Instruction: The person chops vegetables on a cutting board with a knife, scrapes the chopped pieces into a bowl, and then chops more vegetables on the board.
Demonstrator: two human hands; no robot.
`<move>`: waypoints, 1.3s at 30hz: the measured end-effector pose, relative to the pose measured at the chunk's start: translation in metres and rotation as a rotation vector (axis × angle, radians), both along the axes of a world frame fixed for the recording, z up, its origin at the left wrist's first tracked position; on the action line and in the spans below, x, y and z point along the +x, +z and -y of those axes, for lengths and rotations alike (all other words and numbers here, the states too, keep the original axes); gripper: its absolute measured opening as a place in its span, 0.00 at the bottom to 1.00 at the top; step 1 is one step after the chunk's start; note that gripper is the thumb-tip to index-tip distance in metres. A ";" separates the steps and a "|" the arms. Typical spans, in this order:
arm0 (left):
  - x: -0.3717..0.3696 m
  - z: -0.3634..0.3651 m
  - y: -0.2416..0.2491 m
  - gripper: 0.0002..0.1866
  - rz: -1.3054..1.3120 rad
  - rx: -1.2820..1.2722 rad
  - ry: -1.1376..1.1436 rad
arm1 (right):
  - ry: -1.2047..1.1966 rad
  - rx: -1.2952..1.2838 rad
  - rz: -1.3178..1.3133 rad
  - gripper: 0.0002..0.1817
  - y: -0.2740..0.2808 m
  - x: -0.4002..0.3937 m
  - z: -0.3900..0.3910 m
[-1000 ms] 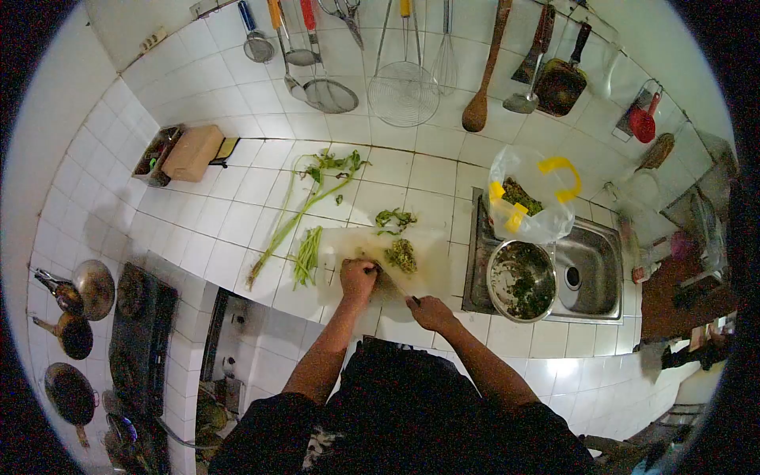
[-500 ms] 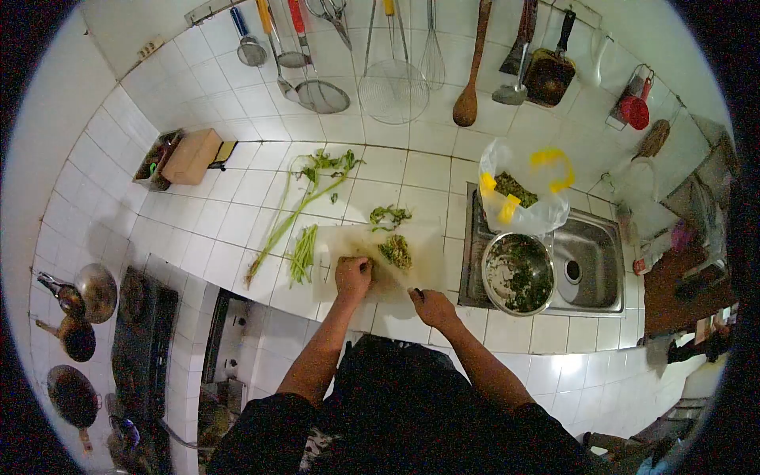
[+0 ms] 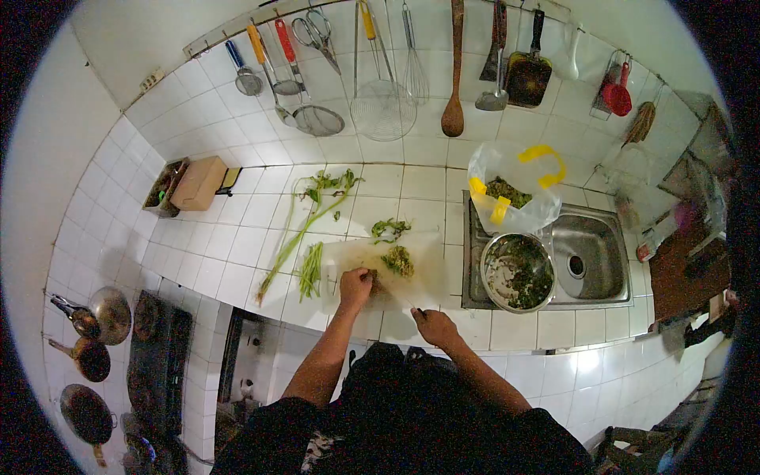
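My right hand [image 3: 435,327] is closed round the dark handle of a knife [image 3: 402,299], its blade slanting up and left over a pale cutting board [image 3: 342,255]. My left hand [image 3: 355,290] is curled on the board beside the blade, fingers bent over a small dark bit that I cannot make out. Chopped greens [image 3: 398,261] lie in a heap just beyond the blade. A leafy sprig [image 3: 389,229] rests at the board's far edge. To the left are a bunch of cut green stalks [image 3: 311,270] and long leafy stalks [image 3: 294,229].
A metal bowl [image 3: 518,272] with chopped greens stands by the sink [image 3: 590,257]. Behind it is a plastic bag [image 3: 529,202] containing more greens. Utensils, including a wooden spoon [image 3: 453,115], hang on the tiled wall. A brown box [image 3: 199,184] sits at the back left.
The view has tilted up slightly, so the counter and tools sit lower in the picture. Both hands remain at the board, and the blade, smeared before, shows near my left fingers.
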State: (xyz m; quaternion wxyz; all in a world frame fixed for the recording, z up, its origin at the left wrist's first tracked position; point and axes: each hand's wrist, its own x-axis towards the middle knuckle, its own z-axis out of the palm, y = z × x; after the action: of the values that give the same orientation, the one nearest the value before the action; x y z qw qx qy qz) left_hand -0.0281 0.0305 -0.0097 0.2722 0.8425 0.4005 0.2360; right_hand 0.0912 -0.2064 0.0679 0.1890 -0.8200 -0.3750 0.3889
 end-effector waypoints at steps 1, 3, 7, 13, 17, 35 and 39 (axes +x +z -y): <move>0.000 -0.004 -0.003 0.10 0.005 0.001 -0.018 | -0.001 0.002 0.007 0.39 0.001 -0.001 0.000; -0.004 -0.002 0.004 0.10 0.040 0.017 -0.031 | -0.010 -0.045 -0.004 0.39 0.003 -0.005 0.001; -0.011 0.003 0.016 0.09 0.124 -0.057 -0.002 | -0.006 -0.055 -0.014 0.40 0.004 -0.014 -0.001; -0.024 0.003 0.014 0.06 0.260 -0.119 0.028 | 0.020 -0.070 0.000 0.39 0.001 -0.029 -0.020; -0.032 0.003 0.023 0.07 0.284 -0.147 -0.002 | 0.018 -0.096 0.055 0.38 0.000 -0.032 -0.031; -0.071 0.012 0.037 0.08 0.253 -0.151 -0.159 | -0.043 -0.110 0.068 0.37 -0.009 -0.054 -0.047; -0.076 0.010 0.027 0.08 0.108 -0.046 -0.302 | -0.161 -0.062 0.150 0.37 -0.014 -0.035 -0.044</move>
State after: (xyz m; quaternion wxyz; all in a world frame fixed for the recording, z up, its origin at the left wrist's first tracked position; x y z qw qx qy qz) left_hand -0.1042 0.0205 0.0169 0.3449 0.8727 0.2595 0.2282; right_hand 0.0562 -0.1627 0.0543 0.1654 -0.8797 -0.3090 0.3214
